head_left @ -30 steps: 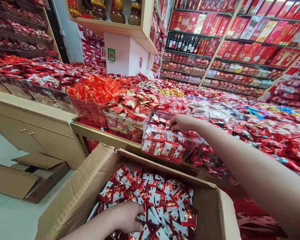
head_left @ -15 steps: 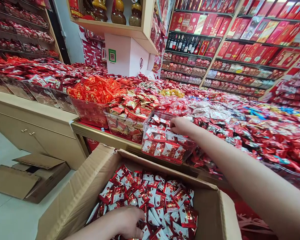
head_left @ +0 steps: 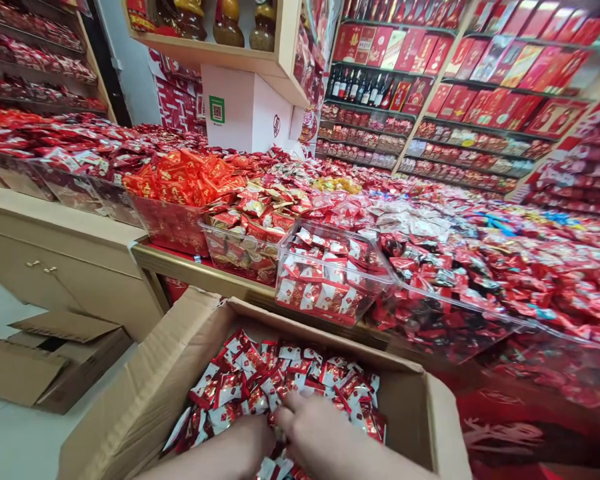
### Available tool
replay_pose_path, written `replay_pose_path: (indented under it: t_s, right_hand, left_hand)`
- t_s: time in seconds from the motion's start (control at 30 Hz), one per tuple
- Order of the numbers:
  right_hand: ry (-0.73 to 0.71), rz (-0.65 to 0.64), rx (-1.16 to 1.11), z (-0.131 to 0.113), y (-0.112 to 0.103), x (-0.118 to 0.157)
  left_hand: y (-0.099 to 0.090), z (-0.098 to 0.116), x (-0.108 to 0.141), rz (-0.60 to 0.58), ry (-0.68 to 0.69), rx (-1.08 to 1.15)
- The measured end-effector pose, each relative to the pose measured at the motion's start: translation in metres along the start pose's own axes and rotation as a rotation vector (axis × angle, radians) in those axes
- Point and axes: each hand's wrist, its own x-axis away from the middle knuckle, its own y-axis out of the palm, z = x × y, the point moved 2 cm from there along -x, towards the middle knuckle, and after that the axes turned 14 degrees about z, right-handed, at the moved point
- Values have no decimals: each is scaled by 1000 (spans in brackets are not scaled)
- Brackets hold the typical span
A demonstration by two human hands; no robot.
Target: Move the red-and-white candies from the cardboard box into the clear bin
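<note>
Inside an open cardboard box (head_left: 433, 427) lies a loose heap of small red-and-white wrapped candies (head_left: 237, 357). My left hand (head_left: 253, 440) is down among them, its fingertips hidden by the heap and my other hand. Right beside it, my right hand (head_left: 315, 427) reaches into the same heap with bent, motion-blurred fingers; what they hold, if anything, cannot be made out. Beyond the box, a clear plastic bin (head_left: 325, 273) on the counter contains similar red-and-white packets, stacked close together, and neither hand is at it.
Bins of gold-and-red packets (head_left: 253, 240) and bright red packets (head_left: 170, 193) stand left of the clear bin. Dark red packets (head_left: 440, 287) fill the bin to its right. Another cardboard box (head_left: 55, 363) is on the floor at left, near cabinets (head_left: 70, 260).
My right hand has left the clear bin and come down into the cardboard box beside my left hand. My left hand stays in the candies. The view has shifted slightly.
</note>
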Motion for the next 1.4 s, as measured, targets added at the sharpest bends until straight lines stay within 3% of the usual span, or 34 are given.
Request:
replay_pose_path:
  t_s: [0.07,0.13,0.27,0.33,0.4,0.5,0.6,0.73,0.83,0.93,1.2,1.4]
  right_hand:
    - [113,-241,40,0,50,17]
    - [198,-406,23,3,76,26]
    - [338,-487,-132,14,77,31]
    - [500,-383,-228,26,65,32]
    - [666,-158,-413,39,50,30]
    - [867,166,-997,50,33,23]
    - [984,293,-1427,49,27,15]
    - [1002,467,-1370,47,26,13]
    - [1057,539,-1342,49,26,18]
    - [1078,560,-1338,50,25,21]
    - [1085,611,-1373,50,21,21]
    - [1077,563,-1353,50,22,22]
  left_hand:
    - [-5,2,-2,-8,4,-136]
    - [-15,6,-2,-3,18,-208]
    - [-38,17,-5,96,-22,-97]
    - [-48,22,-9,219,-75,52]
    - [-55,26,-13,332,-99,260]
    - [-65,33,-14,399,-89,581]
    - [-72,44,-10,411,-60,795]
    - [-72,55,-3,350,-61,1015]
    - [-66,55,-2,287,-139,1080]
    - [-62,52,-2,272,-190,1012]
    - [-69,57,-3,260,-152,978]
    - [-67,59,-1,356,-144,1004]
